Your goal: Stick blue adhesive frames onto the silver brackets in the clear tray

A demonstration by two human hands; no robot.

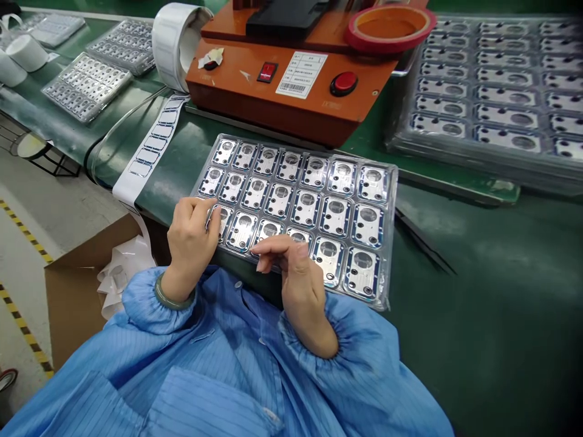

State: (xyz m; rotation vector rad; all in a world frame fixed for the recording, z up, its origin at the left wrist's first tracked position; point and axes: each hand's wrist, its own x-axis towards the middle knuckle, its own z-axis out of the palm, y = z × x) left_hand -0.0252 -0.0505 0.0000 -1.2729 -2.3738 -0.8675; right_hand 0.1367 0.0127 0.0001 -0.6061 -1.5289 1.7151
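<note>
In front of me lies a clear plastic tray (392,230) with rows of small silver plates (363,270), each with blue edging, a round window and small dark holes. My left hand (191,240) is closed, its fingers curled at the tray's near left corner. Thumb and index finger come together beside a corner plate (223,223); what they hold, if anything, is hidden. Above the tray's near edge is my right hand (300,276), partly covering plates in the front row. Its index finger stretches left and the other fingers bend loosely, with nothing visible in them.
Behind the tray stands an orange machine (273,91) with a red tape roll (392,27) on it. A label roll (170,45) trails its strip (155,142) into a cardboard box (75,297). Black tweezers (423,240) lie right; stacked trays (483,145) stand behind them.
</note>
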